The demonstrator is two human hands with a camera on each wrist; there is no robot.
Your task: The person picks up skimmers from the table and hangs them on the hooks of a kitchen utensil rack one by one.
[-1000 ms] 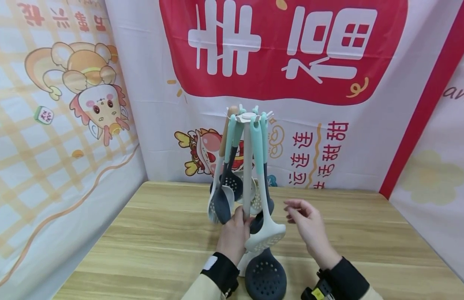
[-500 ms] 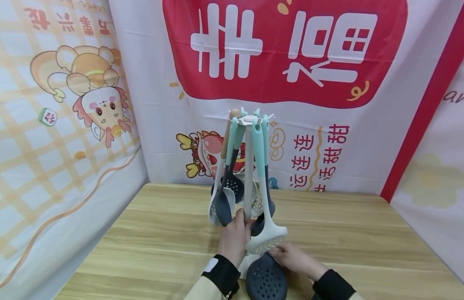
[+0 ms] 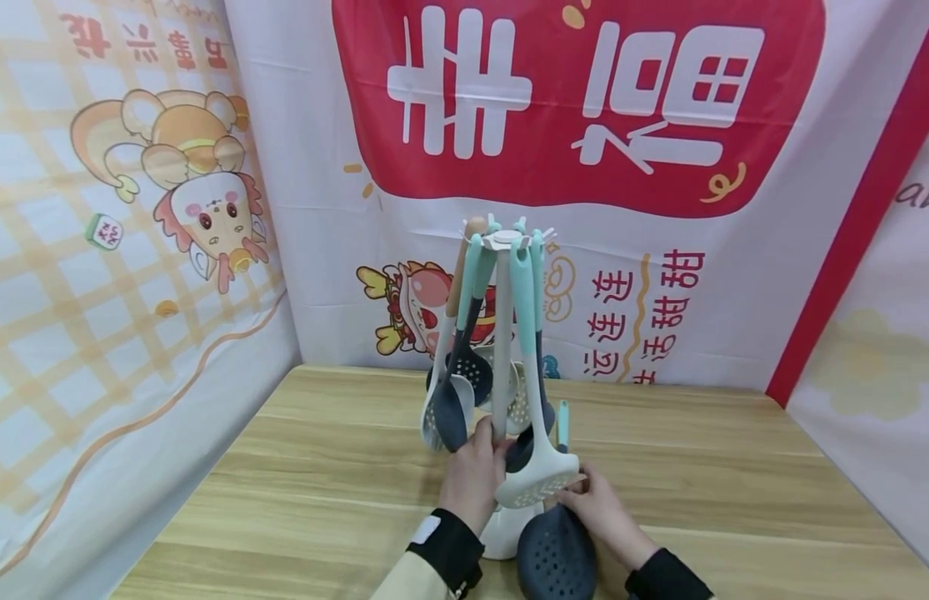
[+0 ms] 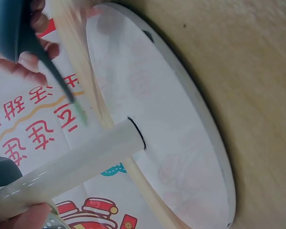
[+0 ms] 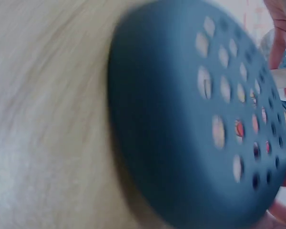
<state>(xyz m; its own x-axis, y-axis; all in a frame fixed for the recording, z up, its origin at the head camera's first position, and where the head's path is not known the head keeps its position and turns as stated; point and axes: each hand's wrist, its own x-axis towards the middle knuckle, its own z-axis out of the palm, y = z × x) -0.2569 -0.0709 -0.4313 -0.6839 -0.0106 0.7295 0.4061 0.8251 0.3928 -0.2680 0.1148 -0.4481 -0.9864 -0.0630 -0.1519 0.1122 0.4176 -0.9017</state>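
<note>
A white utensil stand (image 3: 503, 333) is upright on the table, its round base (image 3: 511, 533) showing below. My left hand (image 3: 470, 477) grips the lower pole, seen also as a smooth white tube (image 4: 81, 164) in the left wrist view. My right hand (image 3: 601, 510) holds a dark skimmer (image 3: 557, 554) by its neck, right of the base. Its perforated head points towards me and its mint handle away. In the right wrist view the skimmer head (image 5: 152, 95) looms large and blurred. A white perforated ladle (image 3: 539, 481) hangs in front, partly hiding the right fingertips.
Several other utensils with mint handles hang around the stand, among them a dark spoon (image 3: 449, 417) and a dark perforated one (image 3: 471, 371). One handle is wooden (image 3: 464, 271). Wood-grain table (image 3: 322, 467) surrounds the stand, with printed cloth walls (image 3: 329, 250) behind and left.
My right hand came down from the stand's right side to the dark skimmer lying in front and took hold of it. The skimmer has shifted slightly right. My left hand stays on the pole.
</note>
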